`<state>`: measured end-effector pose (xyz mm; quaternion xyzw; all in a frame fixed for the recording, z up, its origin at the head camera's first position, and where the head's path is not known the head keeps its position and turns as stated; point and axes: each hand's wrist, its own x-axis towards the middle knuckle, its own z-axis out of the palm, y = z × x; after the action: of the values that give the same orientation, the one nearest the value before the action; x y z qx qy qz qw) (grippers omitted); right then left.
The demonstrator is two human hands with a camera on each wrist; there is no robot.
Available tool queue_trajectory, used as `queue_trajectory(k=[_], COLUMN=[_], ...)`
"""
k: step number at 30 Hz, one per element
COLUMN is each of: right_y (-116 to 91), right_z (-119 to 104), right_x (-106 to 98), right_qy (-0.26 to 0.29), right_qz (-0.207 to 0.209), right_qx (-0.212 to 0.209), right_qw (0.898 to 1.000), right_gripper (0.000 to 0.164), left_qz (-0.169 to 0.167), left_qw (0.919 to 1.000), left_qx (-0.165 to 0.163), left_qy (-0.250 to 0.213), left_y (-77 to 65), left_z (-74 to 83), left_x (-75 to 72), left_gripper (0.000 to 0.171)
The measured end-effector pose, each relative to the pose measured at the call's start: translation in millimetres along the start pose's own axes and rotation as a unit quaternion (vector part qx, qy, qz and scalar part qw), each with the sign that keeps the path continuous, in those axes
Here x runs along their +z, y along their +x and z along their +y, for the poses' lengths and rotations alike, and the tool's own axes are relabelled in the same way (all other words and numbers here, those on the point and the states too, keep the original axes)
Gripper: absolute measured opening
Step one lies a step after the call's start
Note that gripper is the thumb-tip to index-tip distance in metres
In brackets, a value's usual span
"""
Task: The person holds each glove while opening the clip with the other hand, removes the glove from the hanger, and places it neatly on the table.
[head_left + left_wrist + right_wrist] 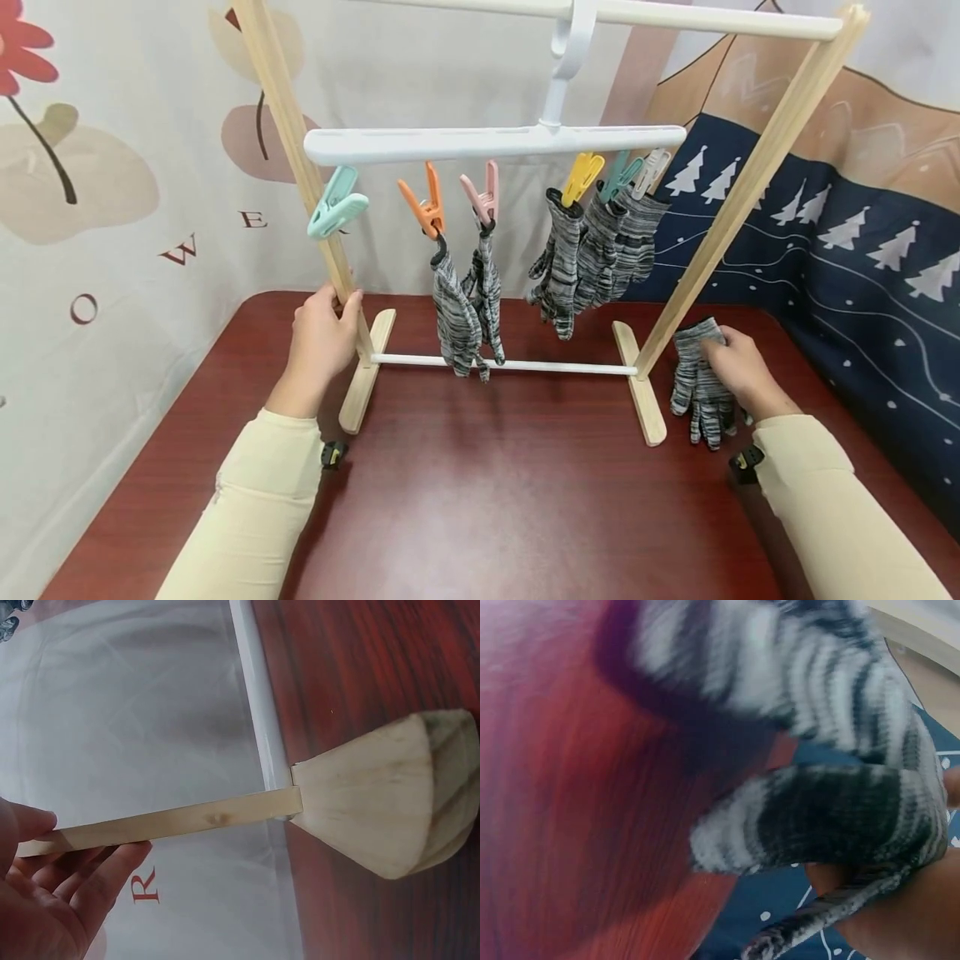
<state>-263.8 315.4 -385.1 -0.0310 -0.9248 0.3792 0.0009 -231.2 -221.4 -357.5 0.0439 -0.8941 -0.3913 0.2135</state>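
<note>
Reads O [84,309], W [179,250] and E [252,219] in dark red capitals on the pale backdrop [191,158] at the left, climbing rightward (spaced well apart). Reads R [145,885], likewise red, on the pale backdrop in the left wrist view.

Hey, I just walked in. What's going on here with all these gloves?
A person's left hand grips the left upright of a wooden rack, while their right hand holds a gray striped knit glove just right of the rack. Five similar gloves hang by clips from a white hanger; the mint-green clip at its left end holds none.
</note>
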Motion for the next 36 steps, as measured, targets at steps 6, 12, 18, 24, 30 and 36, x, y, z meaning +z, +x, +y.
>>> queue_trajectory(k=[6, 12, 18, 24, 30, 36], right_y=[16.6, 29.1, 41.6, 50.4, 55.4, 58.6], right_z=[2.0, 8.0, 12.5, 17.6, 16.5, 11.8], right_x=[8.4, 16.2, 19.1, 18.4, 17.3, 17.7], right_qy=[-0.011, -0.015, -0.064, -0.117, -0.172, -0.196], right_qz=[-0.055, -0.084, -0.103, -0.113, -0.119, -0.138], right_qx=[0.002, 0.015, 0.015, 0.015, 0.01, 0.006], right_qw=[0.998, 0.996, 0.993, 0.986, 0.978, 0.971], right_gripper=[0.046, 0.052, 0.056, 0.057, 0.055, 0.056], left_qz=[-0.001, 0.006, 0.012, 0.019, 0.031, 0.038], left_qw=[1.0, 0.9999, 0.9996, 0.9994, 0.9989, 0.9984], left_qx=[-0.004, -0.01, -0.022, -0.024, -0.026, -0.034], left_qy=[0.005, 0.011, 0.011, 0.014, 0.023, 0.027], left_y=[-5.0, -10.8, -16.4, -19.3, -23.4, -28.9], left_z=[2.6, 4.7, 5.8, 7.6, 10.3, 11.3], left_x=[0.5, 1.8, 0.9, 2.7, 3.1, 1.8], left_gripper=[0.044, 0.042, 0.044, 0.044, 0.043, 0.043])
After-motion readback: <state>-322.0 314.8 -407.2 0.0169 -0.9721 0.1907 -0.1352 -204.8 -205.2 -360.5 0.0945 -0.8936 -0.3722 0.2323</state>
